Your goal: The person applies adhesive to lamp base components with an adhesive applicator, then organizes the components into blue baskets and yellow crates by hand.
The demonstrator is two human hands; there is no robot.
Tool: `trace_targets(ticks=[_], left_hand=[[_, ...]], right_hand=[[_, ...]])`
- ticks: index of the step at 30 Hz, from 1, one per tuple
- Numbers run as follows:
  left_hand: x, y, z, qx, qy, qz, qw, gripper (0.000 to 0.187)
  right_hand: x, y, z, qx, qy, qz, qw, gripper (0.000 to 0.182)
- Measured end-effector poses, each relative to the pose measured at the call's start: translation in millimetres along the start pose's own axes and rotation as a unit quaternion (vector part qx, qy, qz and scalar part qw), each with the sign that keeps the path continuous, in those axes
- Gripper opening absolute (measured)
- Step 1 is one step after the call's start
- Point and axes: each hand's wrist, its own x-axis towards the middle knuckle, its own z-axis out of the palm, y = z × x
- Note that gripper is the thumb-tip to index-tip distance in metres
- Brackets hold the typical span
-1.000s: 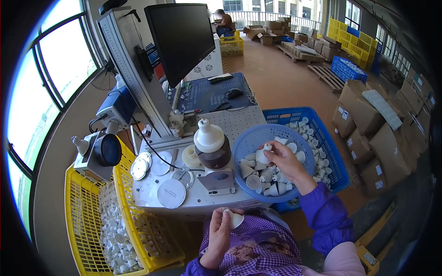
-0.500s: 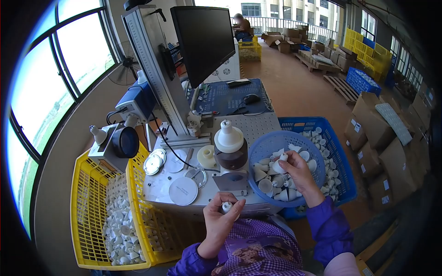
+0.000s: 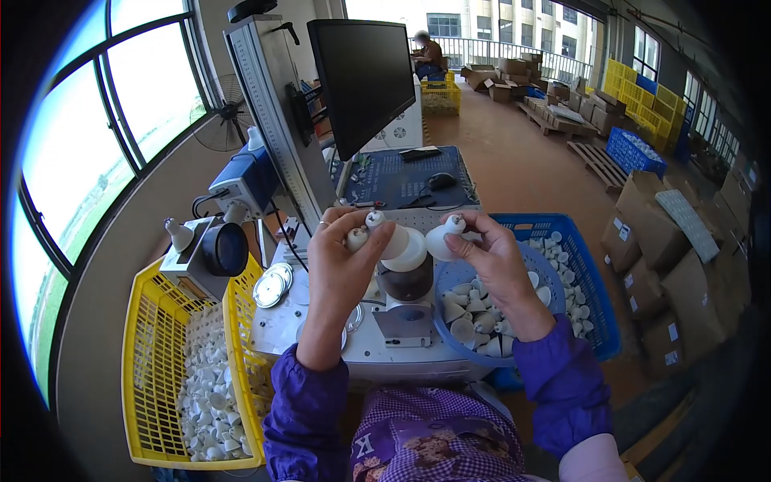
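My left hand [image 3: 341, 261] is closed at the left of the marking fixture, with one white bulb housing [image 3: 356, 238] tucked in its fingers. Between thumb and fingertips it also grips a second white bulb housing [image 3: 375, 218], whose lower part overlaps the cream round holder [image 3: 413, 252] on the dark fixture base [image 3: 405, 283]. To the right of the holder, my right hand [image 3: 502, 265] pinches another white bulb housing [image 3: 443, 241], its wide end toward the holder. Below the right hand, a blue round basket [image 3: 444, 323] contains several white bulb housings.
A blue crate [image 3: 606, 321] of white parts stands under the round basket. At the left is a yellow crate [image 3: 144, 386] with more white parts. The laser head [image 3: 223, 249], its column and a monitor [image 3: 365, 84] rise beyond my hands. A person [image 3: 430, 56] sits far behind.
My left hand has risen from near my lap to the fixture and taken hold of the bulb housing there. My right hand has brought one up from the basket.
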Motion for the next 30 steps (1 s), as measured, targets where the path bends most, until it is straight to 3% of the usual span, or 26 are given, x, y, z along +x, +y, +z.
trace_targets(ticks=[2, 6, 11, 30], left_hand=[[-13, -2, -14, -0.070, 0.083, 0.045, 0.993, 0.029], [-44, -11, -29, -0.107, 0.104, 0.022, 0.988, 0.026], [-72, -37, -31, -0.162, 0.089, -0.040, 0.982, 0.024], [-98, -51, -11, -0.188, 0.024, -0.072, 0.979, 0.020]], right_hand=[[15, 0, 14, -0.064, -0.049, -0.033, 0.996, 0.028], [27, 6, 36, -0.115, -0.082, -0.048, 0.989, 0.027], [26, 6, 42, -0.285, -0.080, -0.097, 0.950, 0.032], [24, 7, 42, -0.287, -0.067, -0.116, 0.949, 0.033]])
